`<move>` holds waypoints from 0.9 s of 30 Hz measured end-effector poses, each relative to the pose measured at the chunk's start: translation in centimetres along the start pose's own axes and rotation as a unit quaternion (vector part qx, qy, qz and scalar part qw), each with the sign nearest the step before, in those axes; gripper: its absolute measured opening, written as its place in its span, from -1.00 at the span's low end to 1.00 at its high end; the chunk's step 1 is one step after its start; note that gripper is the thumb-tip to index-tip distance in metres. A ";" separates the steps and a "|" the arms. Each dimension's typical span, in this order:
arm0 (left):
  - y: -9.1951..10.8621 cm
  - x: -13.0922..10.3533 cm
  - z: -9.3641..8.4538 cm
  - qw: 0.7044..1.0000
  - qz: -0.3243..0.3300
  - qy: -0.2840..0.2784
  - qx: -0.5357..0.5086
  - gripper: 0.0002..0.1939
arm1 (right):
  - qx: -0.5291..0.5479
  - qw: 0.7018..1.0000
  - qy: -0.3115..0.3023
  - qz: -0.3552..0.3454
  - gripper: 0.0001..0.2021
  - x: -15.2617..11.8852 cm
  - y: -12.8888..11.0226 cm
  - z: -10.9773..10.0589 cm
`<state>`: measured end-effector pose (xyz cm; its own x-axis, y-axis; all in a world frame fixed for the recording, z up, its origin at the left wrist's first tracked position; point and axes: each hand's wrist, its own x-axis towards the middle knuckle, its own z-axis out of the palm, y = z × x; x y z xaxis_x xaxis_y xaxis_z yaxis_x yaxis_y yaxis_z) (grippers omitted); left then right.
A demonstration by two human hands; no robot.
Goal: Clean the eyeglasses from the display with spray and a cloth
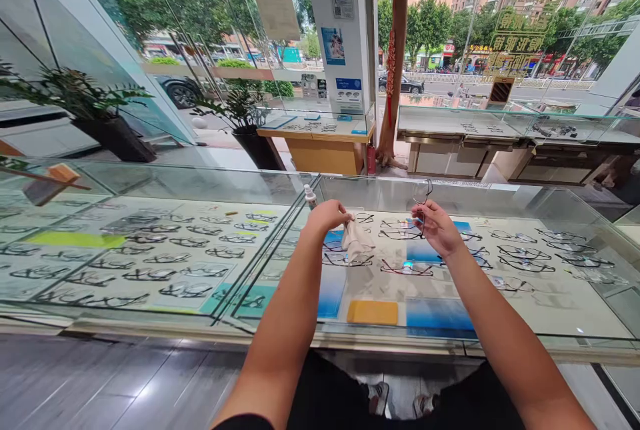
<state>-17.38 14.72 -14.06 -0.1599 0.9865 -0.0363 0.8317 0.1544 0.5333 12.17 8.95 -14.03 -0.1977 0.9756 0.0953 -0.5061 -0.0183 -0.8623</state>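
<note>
My left hand (pixel 327 217) is closed on a pale beige cloth (pixel 357 241), which hangs in folds below the fingers over the glass counter. Between the thumb and fingers of my right hand (pixel 438 227) is a pair of eyeglasses (pixel 423 193), thin-framed and held upright above the glass. Just behind my left hand stands a small white spray bottle (pixel 311 197) on the countertop. Beneath both hands, rows of eyeglasses lie inside the case, among them a red-framed pair (pixel 407 269).
The glass display counter (pixel 320 180) runs across in front of me. An orange-yellow case (pixel 373 313) and blue sheets (pixel 440 315) lie in it. At far left is a wooden object (pixel 53 183). Beyond are potted plants (pixel 250 127), another display case (pixel 325 140) and a wooden post (pixel 397 50).
</note>
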 end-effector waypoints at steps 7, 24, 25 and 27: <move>0.3 0.2 -0.4 0.994 0.021 0.020 -0.102 -0.78 | 0.006 1.000 -0.003 0.001 -0.59 0.0 -0.1 0.0; 6.9 -6.3 1.5 0.867 0.230 -0.036 -0.441 -0.56 | 0.037 0.999 -0.014 -0.013 -0.59 -1.2 0.3 2.4; 7.1 -6.6 1.6 0.864 0.237 -0.031 -0.443 -0.56 | 0.038 0.999 -0.009 -0.016 -0.58 -1.3 0.3 2.5; 7.3 -7.2 1.9 0.869 0.256 0.012 -0.424 -0.59 | 0.034 0.999 0.005 -0.024 -0.57 -1.5 0.4 2.9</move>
<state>-9.09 8.90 -11.53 0.0972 0.9109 0.4010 0.1087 -0.4103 0.9055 9.85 6.87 -13.11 -0.1633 0.9778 0.1309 -0.5705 0.0147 -0.8212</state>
